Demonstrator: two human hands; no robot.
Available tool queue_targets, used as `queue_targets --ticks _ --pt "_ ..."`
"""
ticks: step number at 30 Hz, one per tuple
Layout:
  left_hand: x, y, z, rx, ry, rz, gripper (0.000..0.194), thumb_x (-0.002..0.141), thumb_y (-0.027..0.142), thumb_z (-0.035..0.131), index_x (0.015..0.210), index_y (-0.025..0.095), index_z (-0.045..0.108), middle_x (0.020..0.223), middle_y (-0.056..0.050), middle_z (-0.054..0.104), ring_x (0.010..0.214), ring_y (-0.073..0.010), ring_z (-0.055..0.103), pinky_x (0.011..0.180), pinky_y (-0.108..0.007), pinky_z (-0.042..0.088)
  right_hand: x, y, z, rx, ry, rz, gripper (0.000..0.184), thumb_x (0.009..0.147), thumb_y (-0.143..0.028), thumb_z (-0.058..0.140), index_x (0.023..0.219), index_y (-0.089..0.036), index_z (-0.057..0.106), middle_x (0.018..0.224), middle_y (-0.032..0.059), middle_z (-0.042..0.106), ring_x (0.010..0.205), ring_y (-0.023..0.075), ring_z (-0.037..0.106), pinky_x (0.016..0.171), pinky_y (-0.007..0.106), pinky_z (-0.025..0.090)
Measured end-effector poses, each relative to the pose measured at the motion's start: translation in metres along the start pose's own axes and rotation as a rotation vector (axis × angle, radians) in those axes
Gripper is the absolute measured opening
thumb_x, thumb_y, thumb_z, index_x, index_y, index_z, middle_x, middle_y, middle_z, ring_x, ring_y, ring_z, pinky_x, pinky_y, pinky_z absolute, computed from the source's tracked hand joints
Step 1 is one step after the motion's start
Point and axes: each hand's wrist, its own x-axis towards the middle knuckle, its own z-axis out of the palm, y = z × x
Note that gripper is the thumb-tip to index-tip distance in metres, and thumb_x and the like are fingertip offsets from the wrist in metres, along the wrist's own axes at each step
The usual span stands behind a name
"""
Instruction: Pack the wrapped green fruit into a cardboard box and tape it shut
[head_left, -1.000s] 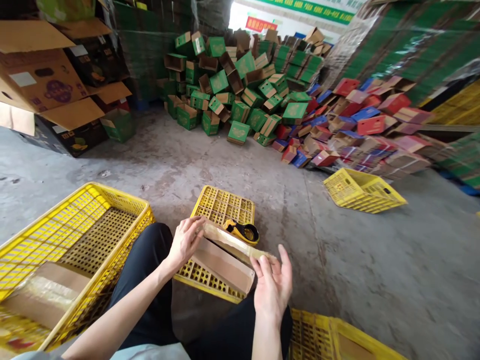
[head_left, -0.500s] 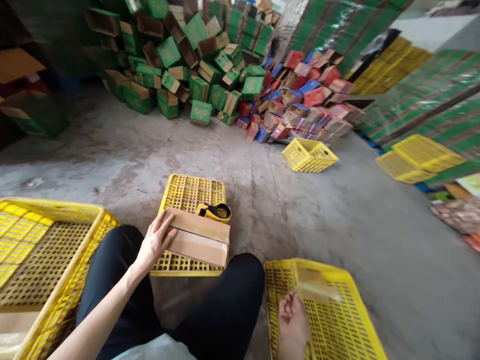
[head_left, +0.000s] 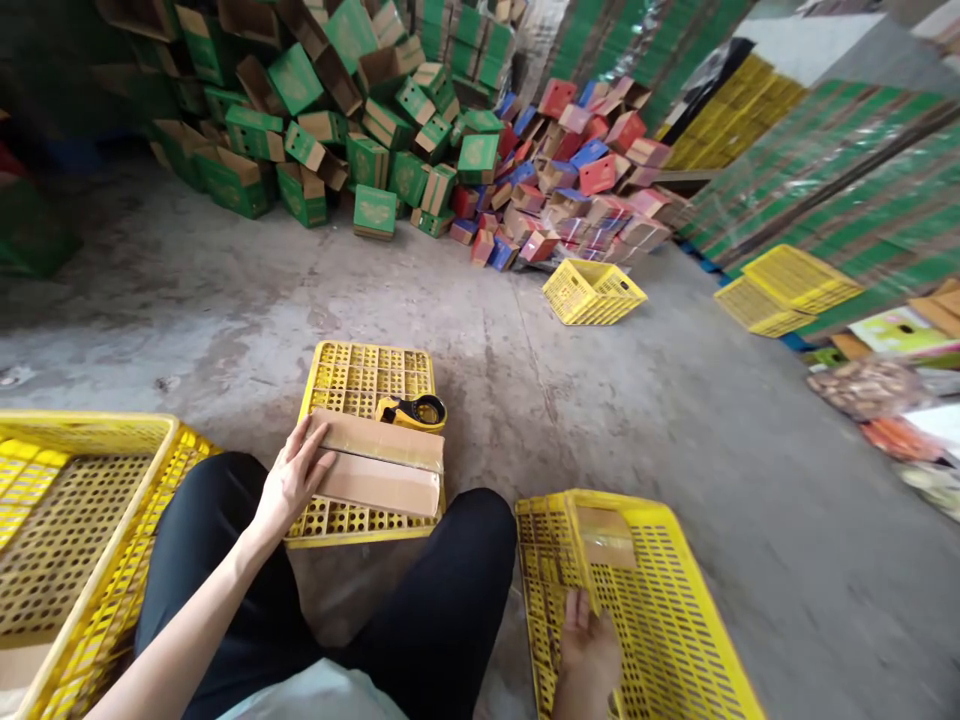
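A long, flat brown cardboard box (head_left: 379, 460), with a dark slit along its length and shiny tape at its right end, lies on an upturned yellow crate (head_left: 315, 520) between my knees. My left hand (head_left: 291, 485) rests on the box's left end, fingers spread and flat on it. Behind the box, on the same crate, is a yellow and black tape dispenser (head_left: 412, 411). Over the yellow crate at the right (head_left: 686, 600) hangs my right hand (head_left: 589, 640), with nothing visible in its loosely bent, parted fingers. Inside that crate lies a taped brown cardboard piece (head_left: 606, 537).
Another yellow crate (head_left: 169, 470) stands at the left with cardboard in its near end. Green boxes (head_left: 375, 212) and red and blue boxes (head_left: 540, 245) are heaped across the floor. More yellow crates (head_left: 592, 292) stand farther right, near wrapped green stacks (head_left: 825, 170).
The cardboard piece near my right hand, blurred before, now lies still in the right crate. My right hand's fingers have loosened. My left hand stays on the box; the view has turned slightly right.
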Motion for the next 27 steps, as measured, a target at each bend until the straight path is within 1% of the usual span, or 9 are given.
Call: queue_targets --ticks 3,6,9,10,13,16,19,24,27 --pt "0.001 0.004 -0.002 -0.017 -0.004 -0.014 0.06 0.1 0.059 0.052 0.15 0.025 0.056 0.17 -0.008 0.033 0.15 -0.0327 0.045 0.123 -0.047 0.04 -0.019 0.0 0.054 0.036 0.013 0.047 0.039 0.066 -0.059 0.074 0.082 -0.026 0.059 0.09 0.0026 0.072 0.087 0.0264 0.077 0.086 0.054 0.064" --pt "0.004 0.012 -0.006 -0.05 -0.016 -0.049 0.059 0.1 0.057 0.053 0.149 0.025 0.057 0.169 -0.007 0.035 0.149 -0.0315 0.046 0.122 -0.044 0.042 -0.052 -0.016 0.123 0.04 -0.157 0.042 0.055 0.071 -0.057 0.08 0.111 -0.021 0.07 0.121 0.0114 0.074 0.114 0.0297 0.072 0.101 0.051 0.059" --pt "0.008 0.017 -0.009 -0.1 -0.026 -0.084 0.058 0.099 0.056 0.056 0.148 0.025 0.059 0.169 -0.006 0.035 0.149 -0.0305 0.047 0.122 -0.041 0.042 -0.087 -0.039 0.186 -0.116 -0.522 -0.205 0.068 0.082 -0.06 0.074 0.137 -0.022 0.063 0.154 0.0136 0.056 0.142 0.0313 0.053 0.118 0.049 0.044" --pt "0.009 0.018 -0.009 -0.117 -0.028 -0.092 0.059 0.098 0.055 0.057 0.149 0.024 0.059 0.169 -0.006 0.036 0.149 -0.0305 0.047 0.122 -0.041 0.041 -0.096 -0.043 0.204 -0.158 -0.59 -0.276 0.074 0.08 -0.062 0.076 0.141 -0.022 0.061 0.16 0.0131 0.05 0.148 0.0318 0.046 0.122 0.049 0.038" --pt "0.011 0.019 -0.009 -0.171 -0.029 -0.114 0.061 0.097 0.053 0.06 0.149 0.022 0.059 0.169 -0.008 0.035 0.149 -0.0315 0.046 0.123 -0.041 0.039 -0.107 -0.036 0.242 -0.252 -0.63 -0.186 0.101 0.074 -0.076 0.072 0.151 -0.014 0.052 0.163 0.0189 0.043 0.152 0.0363 0.04 0.124 0.046 0.036" --pt "0.013 0.018 -0.007 -0.248 -0.008 -0.144 0.061 0.094 0.053 0.065 0.146 0.021 0.063 0.17 -0.009 0.031 0.151 -0.0337 0.043 0.125 -0.042 0.036 -0.102 -0.016 0.261 -0.325 -0.623 -0.067 0.116 0.069 -0.085 0.065 0.155 -0.009 0.047 0.158 0.0233 0.049 0.146 0.0402 0.047 0.121 0.046 0.04" --pt "0.017 0.014 -0.003 -0.397 0.024 -0.192 0.063 0.089 0.051 0.072 0.144 0.02 0.064 0.169 -0.011 0.034 0.152 -0.0349 0.04 0.127 -0.045 0.031 -0.097 -0.004 0.266 -0.338 -0.623 -0.065 0.115 0.069 -0.086 0.062 0.154 -0.011 0.049 0.153 0.0218 0.055 0.142 0.0387 0.053 0.119 0.044 0.043" --pt "0.026 0.005 -0.003 -0.81 0.095 -0.387 0.105 0.078 0.05 0.084 0.164 0.019 0.033 0.166 -0.016 0.039 0.152 -0.0354 0.039 0.123 -0.047 0.039 -0.1 -0.011 0.263 -0.343 -0.636 -0.064 0.113 0.07 -0.086 0.06 0.156 -0.013 0.047 0.154 0.0172 0.055 0.14 0.0349 0.055 0.113 0.039 0.048" --pt "0.026 0.004 -0.004 -0.82 0.069 -0.43 0.098 0.075 0.052 0.088 0.156 0.016 0.048 0.153 -0.018 0.056 0.143 -0.0401 0.051 0.118 -0.05 0.045 -0.101 -0.016 0.262 -0.352 -0.641 -0.047 0.117 0.069 -0.088 0.059 0.158 -0.013 0.043 0.158 0.0172 0.05 0.139 0.0351 0.055 0.111 0.037 0.05"
